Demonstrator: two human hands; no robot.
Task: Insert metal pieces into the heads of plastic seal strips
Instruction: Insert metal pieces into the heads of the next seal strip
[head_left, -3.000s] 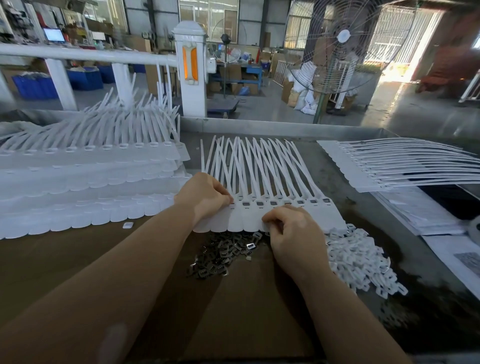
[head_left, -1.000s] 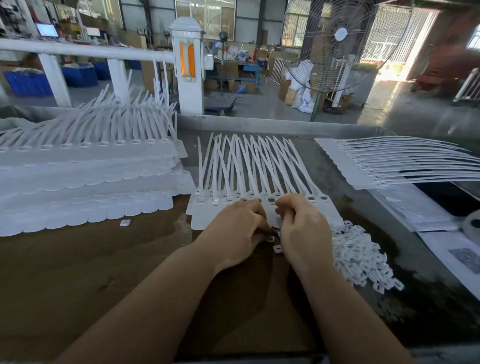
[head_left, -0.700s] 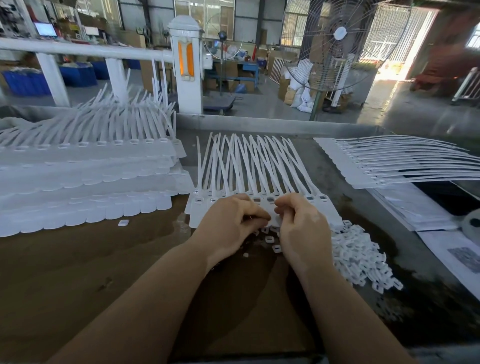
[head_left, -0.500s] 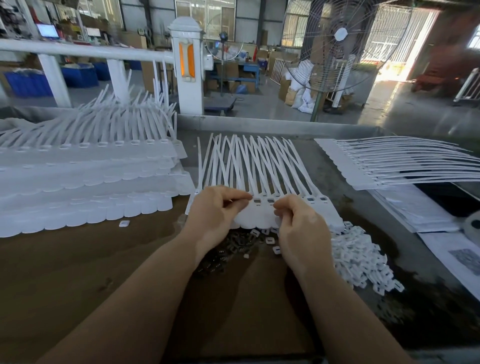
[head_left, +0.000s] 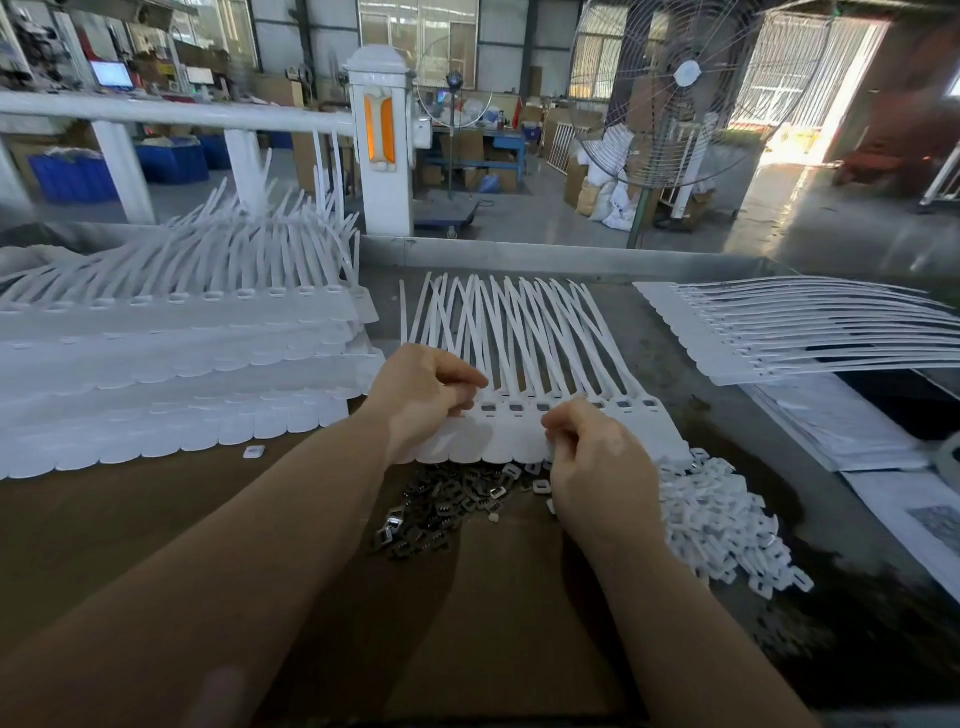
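The left hand (head_left: 421, 395) curls its fingers on the joined row of white plastic seal strips (head_left: 524, 384) to hold it flat on the tabletop (head_left: 156, 519). The pile of small dark metal pieces (head_left: 441, 506) lies just below. The right hand (head_left: 597, 462) pinches at one head; what it holds I cannot tell.

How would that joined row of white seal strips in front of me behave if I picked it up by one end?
The row of seal strips would probably sag: its thin tails already bow and cross. It looks light, being thin plastic. The joined heads would likely lift together as one sheet.
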